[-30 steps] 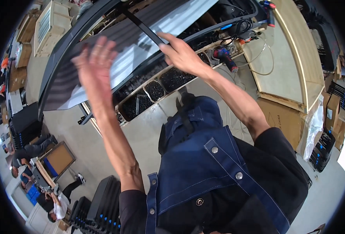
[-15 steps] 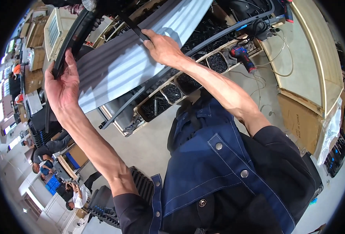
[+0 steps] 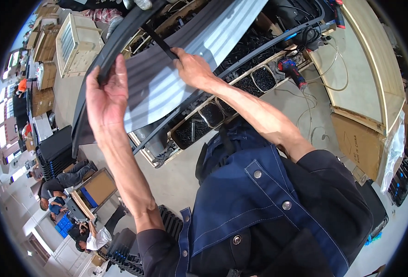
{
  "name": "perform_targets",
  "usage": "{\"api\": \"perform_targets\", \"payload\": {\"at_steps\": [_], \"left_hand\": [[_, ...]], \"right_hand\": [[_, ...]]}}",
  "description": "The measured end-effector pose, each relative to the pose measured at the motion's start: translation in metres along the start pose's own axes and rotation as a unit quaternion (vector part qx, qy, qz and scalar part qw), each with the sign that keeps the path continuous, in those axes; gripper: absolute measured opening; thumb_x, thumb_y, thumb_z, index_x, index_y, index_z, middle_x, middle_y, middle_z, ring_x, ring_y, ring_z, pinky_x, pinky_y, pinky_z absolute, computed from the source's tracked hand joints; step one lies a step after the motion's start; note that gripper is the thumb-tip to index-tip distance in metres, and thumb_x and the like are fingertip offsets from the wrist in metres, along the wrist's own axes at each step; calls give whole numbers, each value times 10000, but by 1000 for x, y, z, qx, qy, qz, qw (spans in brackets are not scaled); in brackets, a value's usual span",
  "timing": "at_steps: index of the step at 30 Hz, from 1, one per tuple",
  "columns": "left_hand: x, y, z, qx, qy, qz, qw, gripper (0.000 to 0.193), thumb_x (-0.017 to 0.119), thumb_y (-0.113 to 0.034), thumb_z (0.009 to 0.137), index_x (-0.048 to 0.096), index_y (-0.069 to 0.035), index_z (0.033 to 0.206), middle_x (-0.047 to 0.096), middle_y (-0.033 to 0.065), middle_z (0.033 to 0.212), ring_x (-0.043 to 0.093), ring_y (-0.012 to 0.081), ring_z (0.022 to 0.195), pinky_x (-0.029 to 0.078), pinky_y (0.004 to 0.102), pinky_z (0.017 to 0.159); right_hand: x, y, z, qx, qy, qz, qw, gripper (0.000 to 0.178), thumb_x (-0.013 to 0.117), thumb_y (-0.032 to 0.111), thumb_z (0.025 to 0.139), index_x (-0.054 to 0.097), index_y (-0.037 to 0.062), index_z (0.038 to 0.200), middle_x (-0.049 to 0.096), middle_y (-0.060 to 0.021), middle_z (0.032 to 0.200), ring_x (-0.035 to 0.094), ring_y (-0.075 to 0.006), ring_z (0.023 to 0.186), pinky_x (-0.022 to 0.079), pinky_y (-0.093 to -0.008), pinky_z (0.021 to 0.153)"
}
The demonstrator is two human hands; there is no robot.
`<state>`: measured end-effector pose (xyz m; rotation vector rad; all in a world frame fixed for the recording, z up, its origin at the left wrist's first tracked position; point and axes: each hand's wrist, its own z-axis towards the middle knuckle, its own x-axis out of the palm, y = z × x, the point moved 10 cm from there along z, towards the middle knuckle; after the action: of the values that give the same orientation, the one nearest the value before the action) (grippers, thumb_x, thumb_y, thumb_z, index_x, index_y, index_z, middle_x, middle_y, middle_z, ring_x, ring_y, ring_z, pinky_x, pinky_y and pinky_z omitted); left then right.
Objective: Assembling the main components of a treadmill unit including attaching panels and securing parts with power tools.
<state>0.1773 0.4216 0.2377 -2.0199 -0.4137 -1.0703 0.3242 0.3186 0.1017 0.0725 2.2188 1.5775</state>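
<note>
Denim apron (image 3: 259, 203) over dark sleeves fills the near foreground, from six to four o'clock. Two bare forearms are raised from it toward twelve o'clock. The left hand (image 3: 106, 99), at about ten o'clock, is closed on the black curved edge strip (image 3: 100, 76) of a large grey ribbed panel (image 3: 167, 78), fingers wrapped over the rim and palm turned to the camera. The right hand (image 3: 192, 69), near twelve o'clock, is pinched shut on a thin black strip (image 3: 160, 42) lying across the panel's face. The panel is held up in the air between both hands, tilted, above a wooden bench.

Beyond the hands, open bins of dark screws (image 3: 199, 124) are set along the bench edge, and a red and black power drill (image 3: 292, 71) lies at one o'clock with cables beside it. At eight o'clock, far below, other people are seated among cardboard boxes.

Risk, as a judgement: the wide panel is carried only by two edge grips, so a slackened left hand could let it swing down onto the screw bins, and a hard pull on the thin strip could tear it or twist the panel
</note>
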Motion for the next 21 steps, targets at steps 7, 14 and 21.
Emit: {"api": "perform_targets", "payload": {"at_steps": [7,14,21], "left_hand": [[-76,80,-34,16,-150,42,988,224,557,-90,1019,557,76,1170,652,260,1191,668,417,1107,609,453,1003],[-112,118,-41,-35,-164,33,985,354,603,-197,1022,494,62,1236,619,277,1218,675,351,1108,621,378,975],[-122,122,-43,-36,-155,18,987,405,633,-183,1000,469,91,1250,633,302,1176,691,332,1076,624,361,956]], "right_hand": [[17,-29,12,0,-36,42,998,443,516,268,1031,509,87,1435,710,-147,739,717,-300,765,538,-439,739],[49,-50,20,27,42,111,993,223,551,170,1014,699,10,1062,713,-98,792,674,-185,728,538,-360,698],[59,-62,24,74,168,224,957,331,457,181,1072,672,-2,899,667,-105,664,664,-191,578,538,-331,496]]}}
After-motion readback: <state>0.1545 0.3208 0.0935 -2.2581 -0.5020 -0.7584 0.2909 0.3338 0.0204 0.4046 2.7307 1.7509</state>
